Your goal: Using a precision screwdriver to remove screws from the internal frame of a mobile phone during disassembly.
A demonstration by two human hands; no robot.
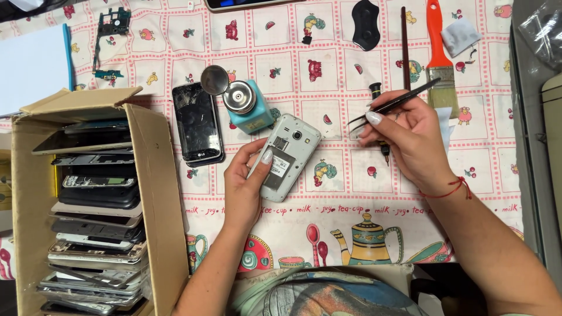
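A: Head view, item one: what is at risk here?

B: The white phone [287,153], back cover off and insides showing, is being held tilted above the patterned tablecloth [328,193]. In my judgement the thin tips of the black tweezers [389,106] could be scratching or shorting the bare parts if they are slipping, and the phone could be sliding out of a one-handed grip.

A: Item two: the left hand?

B: The left hand [246,184] is gripping the white phone from below, thumb lying across the open back, fingers wrapping the lower edge.

A: Item three: the right hand?

B: The right hand [410,140] is closing on the tweezers, pinching them between thumb and forefinger, tips pointing left toward the phone but staying apart from it. A small screwdriver [377,93] is showing behind the same hand; I cannot tell whether the fingers are holding it too.

A: Item four: surroundings?

B: A black phone with a cracked screen [197,123] is lying just left of a teal pump bottle [249,105]. A cardboard box [158,193] of stacked phones is standing at the left. An orange-handled brush [439,52] is lying beyond the right hand, near a circuit board [111,29] at the far edge
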